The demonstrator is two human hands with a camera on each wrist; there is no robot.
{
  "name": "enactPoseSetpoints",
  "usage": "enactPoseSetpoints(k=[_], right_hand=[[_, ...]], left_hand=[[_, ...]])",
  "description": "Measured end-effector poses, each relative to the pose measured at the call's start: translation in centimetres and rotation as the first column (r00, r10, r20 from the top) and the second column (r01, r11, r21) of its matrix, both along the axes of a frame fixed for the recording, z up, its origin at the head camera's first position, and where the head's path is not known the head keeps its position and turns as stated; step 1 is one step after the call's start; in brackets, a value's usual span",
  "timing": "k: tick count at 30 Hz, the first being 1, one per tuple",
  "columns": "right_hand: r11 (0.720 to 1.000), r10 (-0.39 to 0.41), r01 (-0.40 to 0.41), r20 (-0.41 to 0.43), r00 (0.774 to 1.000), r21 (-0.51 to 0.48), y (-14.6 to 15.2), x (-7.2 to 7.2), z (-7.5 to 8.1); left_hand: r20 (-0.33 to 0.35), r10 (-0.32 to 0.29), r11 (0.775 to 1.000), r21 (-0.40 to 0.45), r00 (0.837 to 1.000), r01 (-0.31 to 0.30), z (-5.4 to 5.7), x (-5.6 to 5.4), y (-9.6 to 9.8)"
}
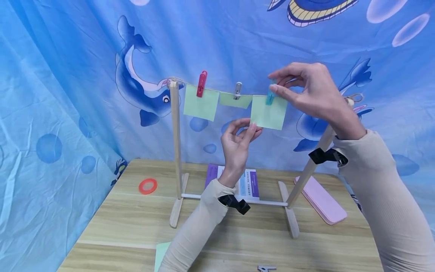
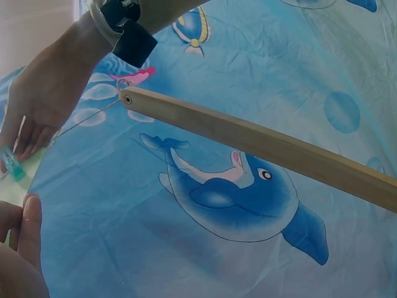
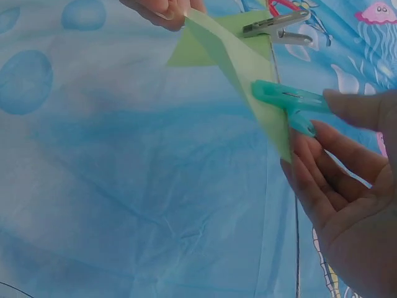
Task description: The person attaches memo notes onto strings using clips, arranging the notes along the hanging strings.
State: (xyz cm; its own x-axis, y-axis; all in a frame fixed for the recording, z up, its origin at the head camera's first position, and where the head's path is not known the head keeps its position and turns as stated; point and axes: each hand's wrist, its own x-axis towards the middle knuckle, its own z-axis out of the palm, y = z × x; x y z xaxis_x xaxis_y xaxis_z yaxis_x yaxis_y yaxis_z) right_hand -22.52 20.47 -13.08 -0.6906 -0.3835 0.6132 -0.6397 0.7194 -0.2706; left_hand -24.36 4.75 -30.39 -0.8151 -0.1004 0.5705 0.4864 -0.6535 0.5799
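On the left of the desk (image 1: pixel 112 230) lies a red ring (image 1: pixel 141 187). Next, a loose green sheet (image 1: pixel 161 252) is cut off by the lower edge and partly covered by the left sleeve (image 1: pixel 204 219). Past the wooden left post (image 1: pixel 176 139), a red clip (image 1: pixel 202 84) sits on the left sheet (image 1: pixel 200 104) at the string (image 3: pixel 298 242). A purple-and-white item (image 1: pixel 211 176) is largely hidden behind the left arm, its print too small to read. A grey clip (image 1: pixel 237 90) bites the middle sheet (image 1: pixel 233 100).

The left hand (image 1: pixel 237 143) has its grip closed on the lower left corner of the right sheet (image 1: pixel 268 115), some fingers hidden behind it; the left wrist view crops this hand. The right sheet hangs at the string, under a turquoise clip (image 1: pixel 270 99). The right hand's (image 1: pixel 310 90) grip pinches that clip's handles, masking their upper part in the head view. A second grey clip (image 1: pixel 266 268) lies near the lower edge. Farther right, the right forearm hides part of the right post (image 1: pixel 306 177), and a pink case (image 1: pixel 323 200) lies beyond.
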Motion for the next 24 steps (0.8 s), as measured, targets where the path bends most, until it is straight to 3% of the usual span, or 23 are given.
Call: enactPoseSetpoints(k=[7, 15, 24], right_hand=[[1.000, -0.006, 0.006, 0.007, 1.000, 0.011, 0.2, -0.2, -0.3], [0.998, -0.012, 0.014, 0.037, 0.999, -0.061, 0.4, -0.2, -0.5], [0.992, -0.003, -0.003, -0.042, 0.999, -0.125, 1.2, 0.5, -0.7]], left_hand=[[0.011, 0.003, 1.000, -0.001, 1.000, -0.003, -0.3, 0.0, 0.0], [0.015, 0.017, 1.000, 0.001, 1.000, -0.017, -0.3, 0.0, -0.1], [0.017, 0.012, 1.000, -0.008, 1.000, -0.012, -0.7, -0.2, -0.3]])
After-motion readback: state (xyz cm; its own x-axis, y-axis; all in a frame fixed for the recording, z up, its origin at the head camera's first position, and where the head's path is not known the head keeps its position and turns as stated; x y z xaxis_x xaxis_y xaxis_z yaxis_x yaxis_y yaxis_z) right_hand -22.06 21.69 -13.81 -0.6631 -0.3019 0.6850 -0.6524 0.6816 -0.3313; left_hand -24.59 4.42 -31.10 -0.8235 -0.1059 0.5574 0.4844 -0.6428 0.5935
